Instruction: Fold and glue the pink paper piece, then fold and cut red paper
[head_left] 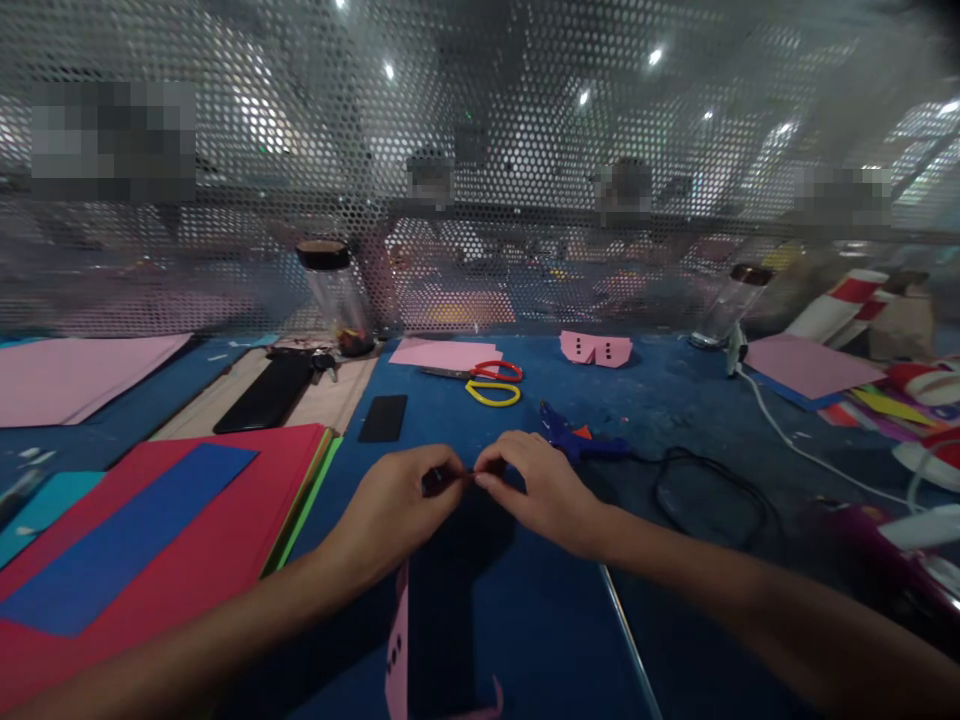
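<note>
My left hand (405, 500) and my right hand (544, 490) meet above the blue table, their thumbs and fingertips pinched together. A tiny dark piece shows between the fingertips, too small to name. Below my left wrist stands a folded pink paper piece (397, 650) with black dots, cut off by the lower picture edge. A blue glue gun (574, 440) with an orange tip part lies just beyond my right hand. Past my left hand lies a small black rectangle (383, 418). Scissors (495, 382) with red and yellow handles lie farther back, near pink paper (446, 353).
Red paper sheets (225, 540) with a blue strip (135, 540) lie left. Behind them are a black phone (266, 392), keys (324, 362) and a glass bottle (341, 300). A dotted pink paper piece (596, 349) stands by the perforated metal screen (525, 200). Cables (795, 450) run right.
</note>
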